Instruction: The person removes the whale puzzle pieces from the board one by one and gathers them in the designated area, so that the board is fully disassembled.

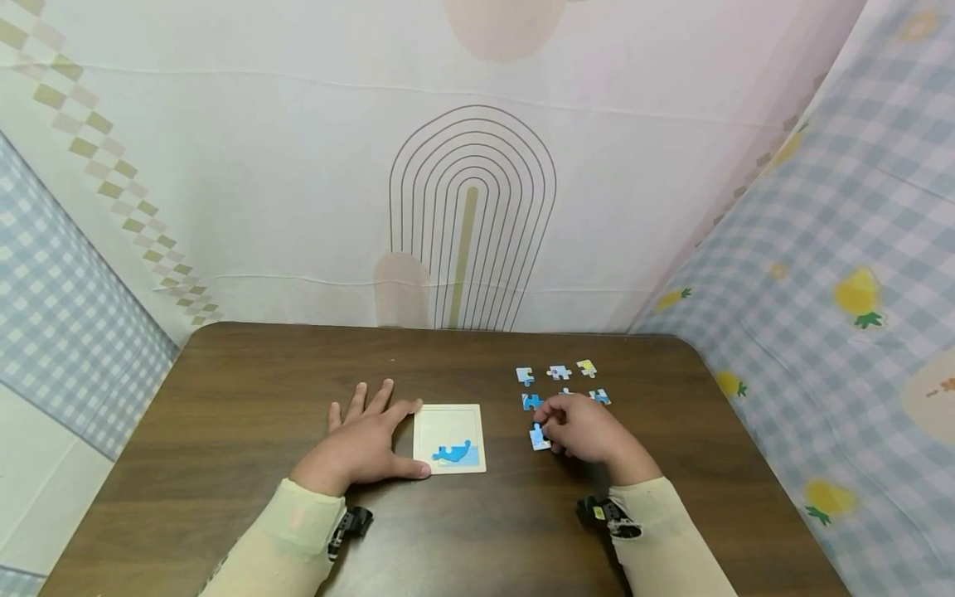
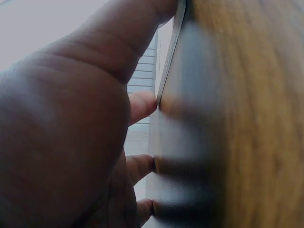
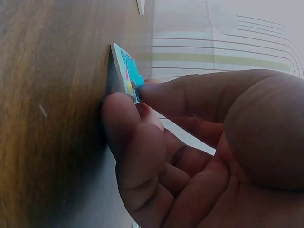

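Observation:
A pale square puzzle tray (image 1: 440,421) lies on the table, with blue puzzle pieces (image 1: 458,453) along the lower right of its recess. My left hand (image 1: 363,446) is spread flat to the left of it, thumb and index fingertip against the tray's left corners. In the left wrist view, the thumb and fingertips touch the tray edge (image 2: 170,59) and the tabletop. My right hand (image 1: 587,429) pinches a light-blue puzzle piece (image 1: 539,438) between thumb and fingers. The right wrist view has this piece (image 3: 124,69) tilted up on edge, close over the wood.
Several loose puzzle pieces lie right of the tray, among them a blue one (image 1: 530,402), a white-and-blue one (image 1: 559,373) and a yellow one (image 1: 586,367). My right hand partly covers one piece. Behind the brown table (image 1: 298,356) hangs a patterned cloth (image 1: 313,182).

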Demonstrator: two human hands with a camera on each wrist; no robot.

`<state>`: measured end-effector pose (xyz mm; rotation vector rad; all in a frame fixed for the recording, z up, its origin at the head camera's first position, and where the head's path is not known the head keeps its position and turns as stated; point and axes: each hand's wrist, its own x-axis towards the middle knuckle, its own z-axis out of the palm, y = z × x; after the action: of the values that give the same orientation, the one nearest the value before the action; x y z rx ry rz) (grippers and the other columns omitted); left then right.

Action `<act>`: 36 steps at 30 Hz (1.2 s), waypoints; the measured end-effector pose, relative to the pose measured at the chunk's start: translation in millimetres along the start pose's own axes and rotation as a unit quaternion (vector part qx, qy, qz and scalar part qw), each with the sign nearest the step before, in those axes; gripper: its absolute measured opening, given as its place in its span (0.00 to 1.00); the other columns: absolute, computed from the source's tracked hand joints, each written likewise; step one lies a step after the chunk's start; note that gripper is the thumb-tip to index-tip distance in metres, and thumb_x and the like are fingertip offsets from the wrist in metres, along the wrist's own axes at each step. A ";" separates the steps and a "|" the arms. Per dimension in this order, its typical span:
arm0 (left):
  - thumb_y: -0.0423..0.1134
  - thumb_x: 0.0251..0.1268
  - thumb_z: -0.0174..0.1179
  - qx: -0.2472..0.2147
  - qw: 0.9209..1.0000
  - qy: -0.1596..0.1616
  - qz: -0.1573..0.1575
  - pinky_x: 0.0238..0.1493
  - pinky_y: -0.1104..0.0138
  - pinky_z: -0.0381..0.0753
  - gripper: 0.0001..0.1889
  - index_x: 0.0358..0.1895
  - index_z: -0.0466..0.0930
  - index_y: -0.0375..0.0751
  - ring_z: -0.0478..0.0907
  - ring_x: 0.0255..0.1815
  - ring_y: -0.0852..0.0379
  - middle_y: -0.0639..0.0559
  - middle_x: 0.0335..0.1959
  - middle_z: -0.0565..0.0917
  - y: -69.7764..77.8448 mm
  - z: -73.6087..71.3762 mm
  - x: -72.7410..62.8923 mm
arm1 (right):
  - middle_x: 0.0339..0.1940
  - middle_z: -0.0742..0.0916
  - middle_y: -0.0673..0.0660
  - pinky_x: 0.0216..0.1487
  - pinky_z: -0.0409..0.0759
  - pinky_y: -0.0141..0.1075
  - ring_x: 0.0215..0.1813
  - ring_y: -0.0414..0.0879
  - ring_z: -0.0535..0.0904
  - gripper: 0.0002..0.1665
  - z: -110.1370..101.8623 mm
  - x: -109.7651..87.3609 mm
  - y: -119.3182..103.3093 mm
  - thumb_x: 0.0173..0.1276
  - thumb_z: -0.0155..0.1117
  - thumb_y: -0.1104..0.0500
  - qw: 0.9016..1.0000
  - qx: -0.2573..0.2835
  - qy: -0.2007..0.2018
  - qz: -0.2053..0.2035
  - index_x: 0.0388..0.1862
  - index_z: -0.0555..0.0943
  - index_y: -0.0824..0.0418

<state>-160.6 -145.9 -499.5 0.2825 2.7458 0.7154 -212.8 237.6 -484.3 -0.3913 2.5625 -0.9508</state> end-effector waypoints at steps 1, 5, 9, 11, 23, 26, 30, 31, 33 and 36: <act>0.77 0.51 0.81 0.000 1.000 0.001 0.000 0.81 0.15 0.33 0.59 0.88 0.67 0.66 0.35 0.94 0.20 0.38 0.96 0.47 0.0 0.1 0.1 | 0.31 0.88 0.52 0.32 0.86 0.41 0.31 0.46 0.86 0.09 0.1 -0.1 0.1 0.82 0.62 0.67 1.000 0.000 0.000 0.001 0.49 0.89 0.60; 0.77 0.51 0.81 -0.001 1.000 0.002 0.001 0.81 0.15 0.33 0.59 0.88 0.68 0.66 0.35 0.94 0.20 0.38 0.96 0.47 -0.5 0.7 0.3 | 0.31 0.88 0.53 0.32 0.87 0.41 0.31 0.46 0.86 0.09 0.9 -0.2 0.0 0.82 0.62 0.67 1.000 -0.001 -0.003 0.006 0.49 0.89 0.59; 0.77 0.51 0.81 0.000 1.000 0.004 0.001 0.81 0.14 0.34 0.59 0.88 0.68 0.66 0.35 0.94 0.20 0.38 0.96 0.47 -0.7 0.9 0.2 | 0.31 0.88 0.54 0.32 0.87 0.40 0.31 0.45 0.85 0.09 1.6 -0.4 -1.1 0.82 0.62 0.67 1.000 -0.003 -0.006 0.009 0.49 0.89 0.59; 0.77 0.51 0.81 0.001 1.000 0.004 0.001 0.81 0.14 0.34 0.59 0.88 0.68 0.66 0.35 0.94 0.20 0.38 0.96 0.47 -0.7 0.8 0.0 | 0.32 0.88 0.54 0.32 0.87 0.40 0.31 0.46 0.85 0.08 2.0 -0.7 -2.0 0.82 0.63 0.67 1.000 -0.003 -0.007 0.010 0.48 0.88 0.59; 0.76 0.51 0.81 -0.001 1.000 0.001 0.001 0.81 0.14 0.34 0.59 0.88 0.68 0.65 0.34 0.94 0.21 0.38 0.96 0.47 0.4 0.2 -0.7 | 0.32 0.87 0.57 0.32 0.88 0.41 0.30 0.47 0.85 0.06 1.9 -2.1 -3.6 0.82 0.65 0.66 1.000 0.003 -0.006 0.018 0.49 0.87 0.60; 0.76 0.52 0.81 -0.001 1.000 0.000 0.001 0.81 0.14 0.34 0.59 0.88 0.68 0.65 0.34 0.94 0.20 0.38 0.96 0.47 0.3 0.3 -0.5 | 0.30 0.87 0.55 0.32 0.86 0.41 0.30 0.46 0.84 0.05 0.2 -3.5 -6.1 0.82 0.66 0.65 1.000 -0.012 0.002 0.012 0.50 0.87 0.60; 0.76 0.52 0.81 -0.003 1.000 -0.002 0.000 0.81 0.15 0.33 0.59 0.89 0.67 0.65 0.34 0.94 0.20 0.38 0.96 0.47 0.9 -0.3 -0.5 | 0.30 0.86 0.49 0.37 0.81 0.40 0.31 0.43 0.81 0.06 -1.4 -7.0 -18.7 0.80 0.69 0.62 0.998 -0.059 0.022 -0.010 0.51 0.89 0.58; 0.76 0.52 0.81 -0.003 1.000 -0.002 -0.001 0.81 0.15 0.33 0.59 0.89 0.67 0.65 0.34 0.94 0.20 0.38 0.96 0.47 1.1 -0.6 -0.5 | 0.31 0.86 0.48 0.38 0.80 0.39 0.31 0.42 0.80 0.06 -1.1 -7.9 -23.0 0.80 0.70 0.61 0.997 -0.071 0.028 -0.020 0.51 0.89 0.57; 0.76 0.52 0.81 -0.004 1.000 -0.002 -0.002 0.81 0.15 0.33 0.60 0.89 0.67 0.65 0.34 0.94 0.20 0.38 0.96 0.47 1.5 -1.1 -0.5 | 0.32 0.87 0.46 0.40 0.79 0.38 0.33 0.39 0.79 0.06 0.7 -9.5 -31.7 0.78 0.72 0.60 0.995 -0.087 0.035 -0.042 0.51 0.90 0.57; 0.76 0.52 0.81 -0.004 1.000 -0.003 -0.002 0.81 0.15 0.33 0.60 0.89 0.67 0.65 0.34 0.94 0.20 0.38 0.96 0.47 2.0 -1.7 -0.4 | 0.33 0.87 0.44 0.41 0.79 0.36 0.34 0.36 0.79 0.07 6.4 -12.1 -44.0 0.77 0.75 0.59 0.992 -0.098 0.041 -0.074 0.50 0.90 0.56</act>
<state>-160.5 -145.0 -497.0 0.2756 2.7366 0.7229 -193.7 206.4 -456.3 -0.6162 2.7431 -0.7798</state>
